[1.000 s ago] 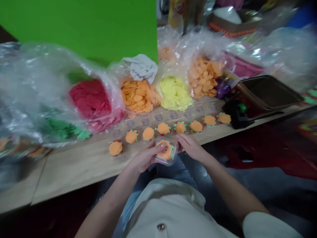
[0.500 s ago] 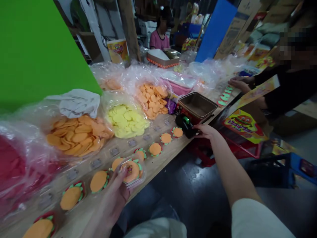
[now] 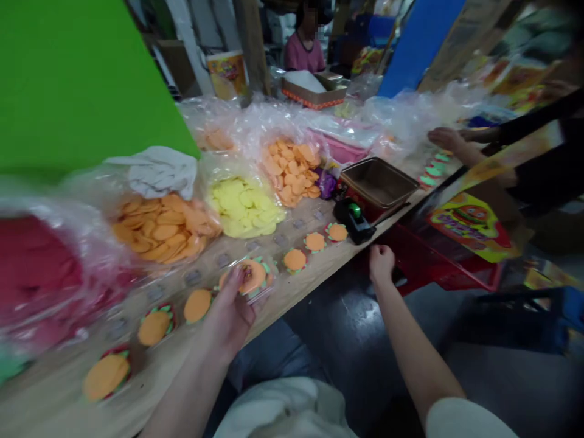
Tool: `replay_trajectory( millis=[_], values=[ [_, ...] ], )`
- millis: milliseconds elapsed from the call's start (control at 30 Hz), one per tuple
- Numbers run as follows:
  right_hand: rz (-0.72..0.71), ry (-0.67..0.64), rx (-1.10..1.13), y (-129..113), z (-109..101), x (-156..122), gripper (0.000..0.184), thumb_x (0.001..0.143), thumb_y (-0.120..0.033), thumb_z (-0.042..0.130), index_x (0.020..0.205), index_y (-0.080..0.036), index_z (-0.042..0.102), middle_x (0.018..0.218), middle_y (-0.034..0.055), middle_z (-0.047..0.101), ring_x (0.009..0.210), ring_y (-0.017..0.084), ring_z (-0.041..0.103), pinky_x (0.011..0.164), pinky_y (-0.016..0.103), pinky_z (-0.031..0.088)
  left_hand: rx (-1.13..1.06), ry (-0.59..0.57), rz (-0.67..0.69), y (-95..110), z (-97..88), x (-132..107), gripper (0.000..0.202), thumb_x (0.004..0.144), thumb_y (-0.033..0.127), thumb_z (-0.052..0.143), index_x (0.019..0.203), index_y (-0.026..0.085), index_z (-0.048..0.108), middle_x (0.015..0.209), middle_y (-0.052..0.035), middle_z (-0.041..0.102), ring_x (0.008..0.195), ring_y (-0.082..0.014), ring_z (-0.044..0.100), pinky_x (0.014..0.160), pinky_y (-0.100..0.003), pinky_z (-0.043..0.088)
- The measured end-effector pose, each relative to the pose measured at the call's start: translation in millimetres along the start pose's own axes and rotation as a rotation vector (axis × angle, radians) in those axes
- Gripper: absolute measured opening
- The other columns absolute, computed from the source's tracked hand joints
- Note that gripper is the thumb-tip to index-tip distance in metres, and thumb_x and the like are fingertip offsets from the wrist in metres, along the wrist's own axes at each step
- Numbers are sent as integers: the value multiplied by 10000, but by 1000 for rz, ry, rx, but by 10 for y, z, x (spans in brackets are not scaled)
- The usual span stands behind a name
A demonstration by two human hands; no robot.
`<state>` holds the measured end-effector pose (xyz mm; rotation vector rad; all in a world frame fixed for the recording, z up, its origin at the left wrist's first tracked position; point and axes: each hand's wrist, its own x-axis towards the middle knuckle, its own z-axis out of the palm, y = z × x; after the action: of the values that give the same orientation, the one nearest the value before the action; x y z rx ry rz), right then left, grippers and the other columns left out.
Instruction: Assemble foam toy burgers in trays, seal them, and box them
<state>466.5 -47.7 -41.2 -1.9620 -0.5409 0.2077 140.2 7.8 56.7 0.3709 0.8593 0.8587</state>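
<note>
My left hand (image 3: 235, 319) is closed round a clear plastic pack (image 3: 252, 277) with a burger-shaped piece inside, an orange bun over a green frill. The thumb presses on a small printed label on its top. My right hand (image 3: 382, 263) is at the table's front edge, just below a black tape dispenser (image 3: 354, 222) with a green roll. Its fingers are drawn together in a pinch; what they hold, if anything, is too small to make out. A row of similar burgers (image 3: 295, 261) in clear trays runs along the table (image 3: 50, 389) on both sides of the held pack.
Behind the row lie plastic bags of orange discs (image 3: 164, 228), yellow discs (image 3: 246, 207) and red pieces (image 3: 39, 267). A brown-lined tin (image 3: 378, 182) stands behind the dispenser. A red crate (image 3: 456, 274) is below right. A co-worker's hand (image 3: 449, 141) works at the far right.
My right hand has come away from the tape dispenser, down and toward me, its fingers now drawn in. My left hand keeps the pack and has risen slightly in view. The camera view has shifted.
</note>
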Motion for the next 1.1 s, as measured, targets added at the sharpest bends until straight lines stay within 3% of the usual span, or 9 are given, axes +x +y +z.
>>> replay_trajectory(
  millis=[100, 200, 233, 300, 367, 567, 900, 1033, 1100],
  values=[
    [-77, -108, 98, -246, 41, -537, 330, 789, -400, 481, 903, -117, 607, 752, 55, 601, 635, 145, 550, 616, 289, 476, -67, -41, 67, 63, -10, -46, 253, 816, 325, 545, 1018, 178, 588, 1031, -67, 647, 878, -199, 644, 747, -323, 553],
    [-220, -484, 219, -684, 194, -1211, 299, 801, -357, 529, 1026, -180, 613, 786, 34, 611, 632, 133, 553, 604, 268, 474, -80, -18, 127, 100, -93, -77, 251, 803, 340, 561, 997, 182, 587, 998, -50, 645, 831, -179, 644, 716, -302, 547],
    [-259, -621, 267, -850, 265, -1432, 336, 807, -330, 533, 1117, -207, 574, 777, 20, 613, 638, 130, 556, 605, 261, 472, -78, 0, 150, 105, -138, -95, 254, 795, 340, 572, 998, 188, 580, 997, -44, 641, 826, -171, 641, 708, -292, 542],
    [-313, -867, 370, -1152, 423, -1812, 540, 820, -275, 529, 1331, -259, 356, 723, -20, 603, 635, 122, 559, 616, 254, 471, -68, 27, 199, 114, -246, -151, 270, 782, 344, 590, 1012, 206, 562, 1002, -35, 631, 834, -160, 630, 702, -278, 529],
    [-354, -992, 427, -1360, 578, -2076, 670, 828, -240, 519, 1402, -279, 174, 684, -45, 590, 628, 115, 556, 633, 253, 465, -59, 38, 247, 131, -367, -229, 283, 777, 353, 593, 1024, 221, 546, 997, -29, 623, 836, -156, 620, 684, -266, 516],
    [-390, -1035, 374, -1443, 834, -2394, 656, 822, -244, 527, 1392, -242, 203, 657, -34, 586, 614, 129, 552, 618, 272, 453, -100, 30, 364, 243, -657, -446, 291, 783, 352, 583, 1044, 241, 519, 981, -21, 603, 838, -148, 597, 647, -235, 481],
    [-187, -976, 464, -1513, 1007, -2816, 504, 819, -283, 508, 1284, -224, 324, 789, 24, 575, 675, 150, 570, 607, 286, 497, -118, 57, 459, 324, -789, -590, 323, 771, 350, 597, 1066, 240, 523, 1039, -26, 595, 863, -155, 591, 642, -234, 474],
    [-258, -1077, 363, -1412, 1052, -2738, 659, 747, -321, 618, 1308, -212, 289, 899, 47, 586, 813, 175, 587, 675, 314, 512, -154, 90, 486, 391, -864, -575, 290, 760, 353, 607, 1015, 234, 540, 991, -15, 608, 860, -154, 600, 696, -271, 495],
    [-377, -967, 261, -1374, 982, -2689, 613, 721, -315, 648, 1259, -201, 377, 975, 69, 583, 879, 187, 572, 718, 334, 501, -181, 110, 523, 424, -895, -567, 280, 755, 350, 614, 999, 233, 543, 965, -9, 608, 860, -148, 600, 724, -286, 499]
  ],
)
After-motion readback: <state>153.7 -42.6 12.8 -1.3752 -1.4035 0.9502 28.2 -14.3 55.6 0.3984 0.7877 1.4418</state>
